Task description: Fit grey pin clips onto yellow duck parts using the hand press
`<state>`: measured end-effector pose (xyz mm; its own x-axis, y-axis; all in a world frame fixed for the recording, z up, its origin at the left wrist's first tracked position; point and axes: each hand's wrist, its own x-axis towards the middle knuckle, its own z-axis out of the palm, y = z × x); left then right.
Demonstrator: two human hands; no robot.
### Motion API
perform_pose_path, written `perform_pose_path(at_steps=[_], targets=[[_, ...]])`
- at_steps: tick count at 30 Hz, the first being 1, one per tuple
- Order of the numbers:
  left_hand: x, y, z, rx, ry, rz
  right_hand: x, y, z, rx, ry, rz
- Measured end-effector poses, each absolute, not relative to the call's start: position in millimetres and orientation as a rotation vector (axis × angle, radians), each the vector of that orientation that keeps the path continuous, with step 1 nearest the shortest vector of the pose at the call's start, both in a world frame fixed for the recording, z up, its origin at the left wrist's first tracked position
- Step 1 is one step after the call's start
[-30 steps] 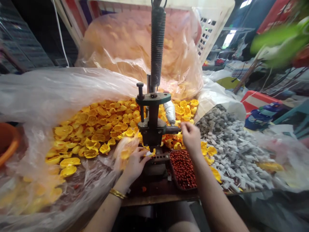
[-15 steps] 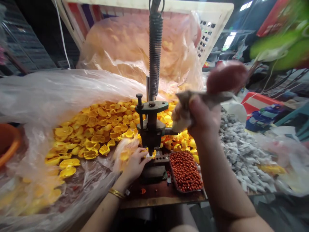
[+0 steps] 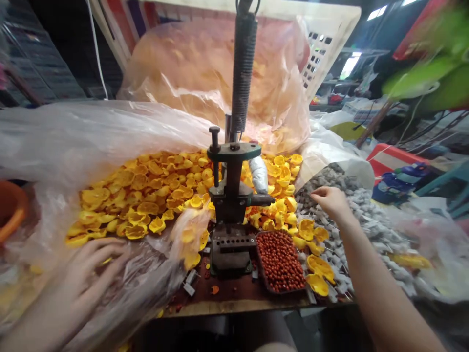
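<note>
Over the clear plastic sheet (image 3: 146, 274) at the left, my left hand (image 3: 90, 269) is stretched out, fingers apart and slightly blurred. A bit of yellow shows between its fingers; whether it touches them I cannot tell. My right hand (image 3: 331, 203) is pinched above a heap of small grey pieces with thin pins (image 3: 351, 239); anything between its fingertips is too small to make out. Between the hands stands a hand press (image 3: 230, 205) with a tall spring and a row of holes in its base. Its silver-wrapped lever (image 3: 259, 175) is untouched. Yellow plastic shells (image 3: 146, 190) lie heaped behind it.
A tray of small red-brown beads (image 3: 280, 261) stands right of the press. Several loose yellow shells (image 3: 318, 274) lie beside it. An orange tub (image 3: 12, 210) is at the far left, and a white crate (image 3: 330, 49) with a plastic bag rises behind.
My right hand has let go of the lever and moved down to the grey heap. My left hand has left the press base and moved left over the sheet. The yellow piece is gone from the press.
</note>
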<state>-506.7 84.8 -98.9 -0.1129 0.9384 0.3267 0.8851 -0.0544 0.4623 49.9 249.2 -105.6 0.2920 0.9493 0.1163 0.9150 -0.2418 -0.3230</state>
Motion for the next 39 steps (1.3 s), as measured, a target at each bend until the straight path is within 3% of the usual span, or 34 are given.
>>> perform_pose_path(at_steps=[3, 8, 16, 19, 26, 33, 39], targets=[[-464, 139, -117, 1.846, 2.297, 0.428, 42, 266, -128, -2.357, -1.804, 0.125], [-429, 169, -157, 1.772, 2.4, 0.354, 29, 276, -141, -2.467, -1.936, 0.006], [-447, 118, -163, 1.634, 2.47, 0.857, 37, 269, -143, -2.419, -2.143, -0.011], [-436, 114, -163, 1.759, 2.346, 0.877, 27, 276, -147, -2.402, -2.179, 0.038], [-419, 100, -159, 1.909, 2.223, 1.169, 39, 256, -131, -2.365, -1.912, -0.055], [-376, 88, -151, 1.986, 1.925, 1.268, 33, 218, -115, -1.57, -0.962, 1.098], [-342, 84, -162, 2.193, 1.752, 1.335, -33, 158, -101, -1.149, -0.919, 1.541]])
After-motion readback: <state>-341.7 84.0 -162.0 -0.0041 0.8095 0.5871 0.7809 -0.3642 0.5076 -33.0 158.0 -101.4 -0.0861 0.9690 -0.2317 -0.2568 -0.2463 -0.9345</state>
